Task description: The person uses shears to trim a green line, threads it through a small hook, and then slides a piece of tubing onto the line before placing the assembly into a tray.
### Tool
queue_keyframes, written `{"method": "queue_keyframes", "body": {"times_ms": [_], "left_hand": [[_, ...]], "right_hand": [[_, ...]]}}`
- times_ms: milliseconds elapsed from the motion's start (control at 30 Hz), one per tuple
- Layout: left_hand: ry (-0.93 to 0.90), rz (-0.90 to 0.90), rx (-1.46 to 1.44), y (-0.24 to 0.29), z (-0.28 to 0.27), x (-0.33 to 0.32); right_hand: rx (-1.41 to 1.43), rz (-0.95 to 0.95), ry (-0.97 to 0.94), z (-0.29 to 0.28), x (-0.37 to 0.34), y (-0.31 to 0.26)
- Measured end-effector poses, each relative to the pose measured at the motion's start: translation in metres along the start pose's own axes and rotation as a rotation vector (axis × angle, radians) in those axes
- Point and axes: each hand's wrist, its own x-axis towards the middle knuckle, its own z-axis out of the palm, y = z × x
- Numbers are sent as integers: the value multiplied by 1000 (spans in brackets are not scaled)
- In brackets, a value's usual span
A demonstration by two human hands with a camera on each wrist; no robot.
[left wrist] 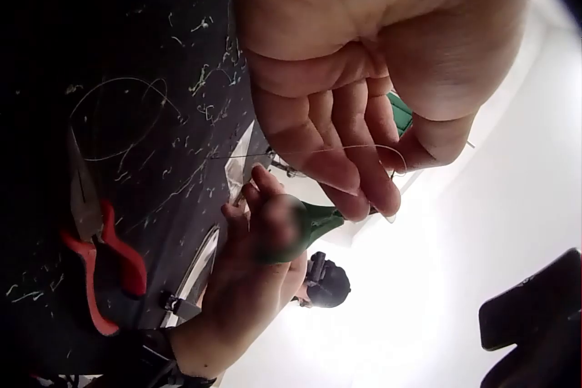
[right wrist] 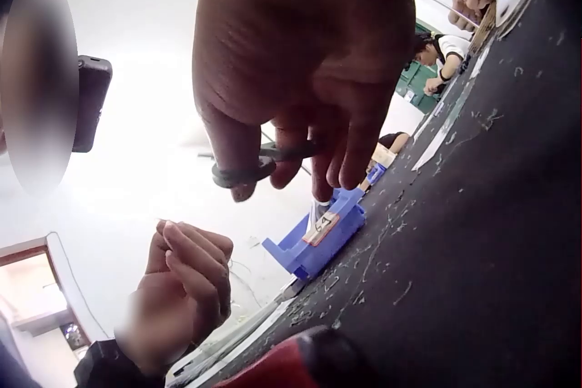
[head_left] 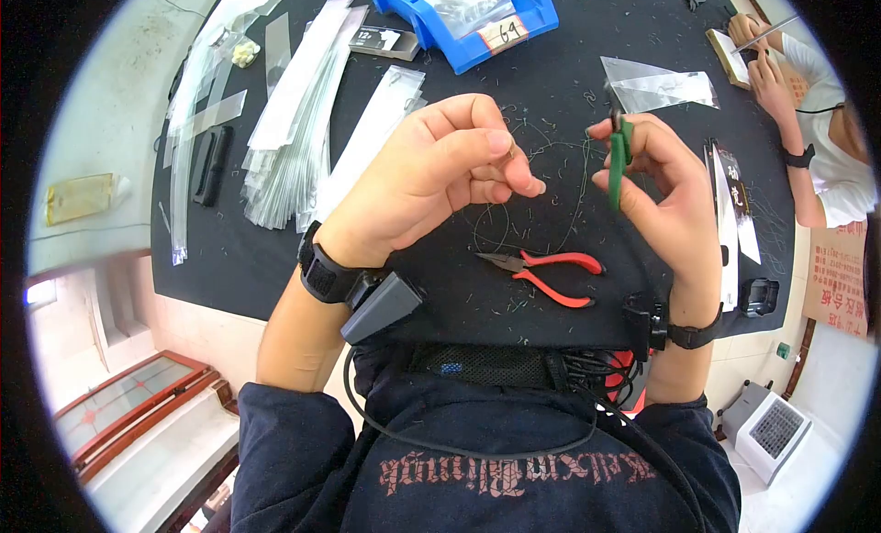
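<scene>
Red-handled steel pliers (head_left: 525,266): on the black tabletop (head_left: 574,51)
Left hand (head_left: 440,171): above-left of the pliers, pinching a thin pale strand (left wrist: 364,145), its end hidden
Right hand (head_left: 674,203): above-right of the pliers, gripping green-handled looped scissors (head_left: 618,171), blades hard to make out

Gap between hands (head_left: 431,175) (head_left: 670,189), pliers (head_left: 521,263) below

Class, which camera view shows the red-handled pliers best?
The head view: the red-handled pliers lie whole and unobstructed on the black tabletop, nose and both handles clear. The left wrist view shows them too, but dimmer. The right wrist view shows only a cropped red shape, possibly a handle.
</scene>
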Motion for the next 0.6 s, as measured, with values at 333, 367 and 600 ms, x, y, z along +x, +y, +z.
{"method": "queue_keyframes", "body": {"times_ms": [333,367,600], "left_hand": [[-16,20,-18,1,-2,1],[-11,19,0,2,-2,0],[11,34,50,0,-3,2]], "right_hand": [[-102,-58,-41,-5,0,-10],[-119,-75,-34,-5,0,-8],[-157,-99,-1,1,0,-11]]}}
